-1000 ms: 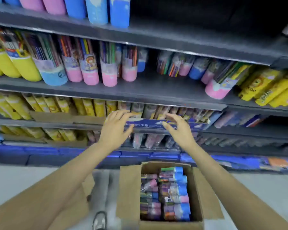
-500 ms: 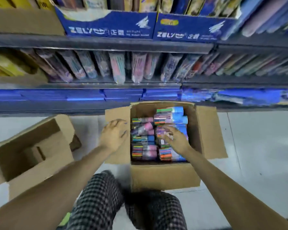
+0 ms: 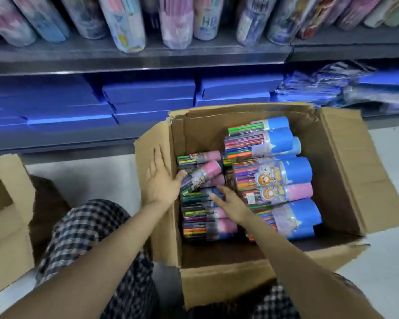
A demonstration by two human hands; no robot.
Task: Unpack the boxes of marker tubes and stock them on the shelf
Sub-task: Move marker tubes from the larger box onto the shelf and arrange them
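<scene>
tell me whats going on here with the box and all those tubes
A person is crouched over an open cardboard box of marker tubes on the floor in front of a shelf. The left hand rests on the box's left flap, thumb touching a pink-capped tube. The right hand reaches in over the tubes. No tube is lifted out yet.

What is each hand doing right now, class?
Left hand: open, fingers flat on the box flap.
Right hand: open, reaching onto the marker tubes.

matt cardboard box (image 3: 346, 171) w/ glossy clear plastic marker tubes (image 3: 272, 176).
</scene>
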